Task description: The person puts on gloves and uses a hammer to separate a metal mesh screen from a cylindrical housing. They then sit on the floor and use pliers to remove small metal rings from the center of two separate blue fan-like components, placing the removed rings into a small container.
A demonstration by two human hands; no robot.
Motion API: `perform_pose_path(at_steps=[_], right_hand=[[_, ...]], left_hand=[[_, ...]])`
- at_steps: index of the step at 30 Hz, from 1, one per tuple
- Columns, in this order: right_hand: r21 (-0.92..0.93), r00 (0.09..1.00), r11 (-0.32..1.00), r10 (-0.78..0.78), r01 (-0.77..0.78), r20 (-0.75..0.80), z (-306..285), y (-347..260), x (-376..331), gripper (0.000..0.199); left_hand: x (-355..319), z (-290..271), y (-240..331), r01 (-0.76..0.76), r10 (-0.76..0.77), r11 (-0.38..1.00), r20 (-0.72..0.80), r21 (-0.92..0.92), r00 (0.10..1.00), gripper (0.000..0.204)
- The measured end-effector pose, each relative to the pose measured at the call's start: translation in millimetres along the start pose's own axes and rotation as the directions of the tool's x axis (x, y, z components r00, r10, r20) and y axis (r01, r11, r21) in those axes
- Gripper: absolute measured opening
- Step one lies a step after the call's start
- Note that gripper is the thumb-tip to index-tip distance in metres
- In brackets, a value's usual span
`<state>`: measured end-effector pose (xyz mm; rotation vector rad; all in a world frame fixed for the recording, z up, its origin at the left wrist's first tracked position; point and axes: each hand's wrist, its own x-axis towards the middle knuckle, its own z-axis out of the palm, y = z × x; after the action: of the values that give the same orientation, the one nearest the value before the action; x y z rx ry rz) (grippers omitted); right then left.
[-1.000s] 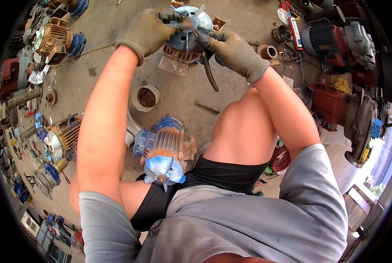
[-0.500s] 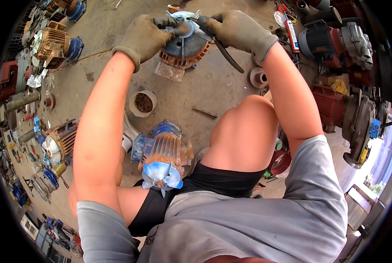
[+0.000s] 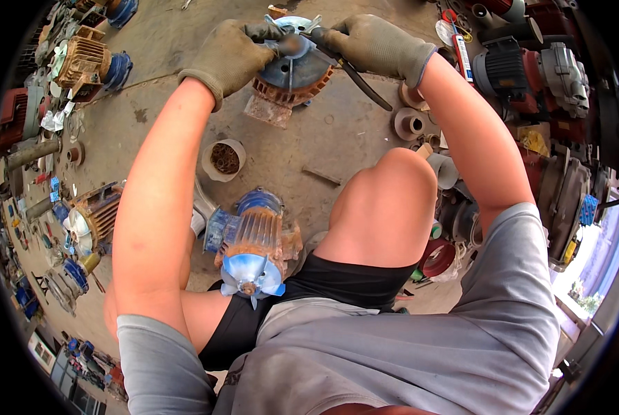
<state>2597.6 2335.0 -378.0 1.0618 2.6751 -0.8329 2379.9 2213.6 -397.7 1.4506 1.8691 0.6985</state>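
Observation:
A rusty electric motor (image 3: pixel 292 75) with a blue-grey end cover stands on the floor in front of me, its round hub facing up. My left hand (image 3: pixel 232 59), in a dirty work glove, has its fingers closed at the hub; whatever they pinch is too small to see. My right hand (image 3: pixel 380 47), gloved too, grips a pair of pliers (image 3: pixel 359 81) with dark handles. One handle sticks out below the hand toward me. The pliers' jaws point at the hub, beside my left fingertips, and are partly hidden.
A second rusty motor (image 3: pixel 257 235) with a blue fan lies between my legs. Nearby are a small pot (image 3: pixel 223 160) of rusty bits and a metal bar (image 3: pixel 321 176) on the floor. More motors (image 3: pixel 85 62) line the left; a dark motor (image 3: pixel 503 69) and flanged parts crowd the right.
The lower pliers handle has swung slightly to the right, and my right elbow has moved outward. My left hand stays at the hub.

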Motion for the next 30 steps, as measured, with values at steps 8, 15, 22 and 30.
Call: perform_pose_path(at_steps=[8, 15, 22, 30], right_hand=[[-0.161, 0.981, 0.980, -0.086, 0.114, 0.175, -9.3, -2.2, 17.6, 0.062], [-0.095, 0.972, 0.995, -0.005, 0.029, 0.235, -2.6, 5.1, 27.2, 0.069], [-0.091, 0.996, 0.994, -0.056, 0.062, 0.067, -12.1, -6.8, -2.8, 0.062], [0.489, 0.983, 0.856, 0.183, -0.168, 0.017, 44.8, -31.0, -47.8, 0.061]], left_hand=[[-0.1, 1.0, -9.4, 0.025, -0.025, 0.999, 0.004, -0.019, 1.000, 0.051], [1.3, 0.4, -6.5, 0.016, -0.016, 0.999, -0.009, 0.028, 1.000, 0.052], [-0.2, -2.0, -2.9, -0.016, 0.016, 0.999, -0.010, 0.049, 1.000, 0.052], [4.5, -0.1, -23.0, -0.078, 0.081, 0.983, 0.010, -0.169, 0.997, 0.036]])
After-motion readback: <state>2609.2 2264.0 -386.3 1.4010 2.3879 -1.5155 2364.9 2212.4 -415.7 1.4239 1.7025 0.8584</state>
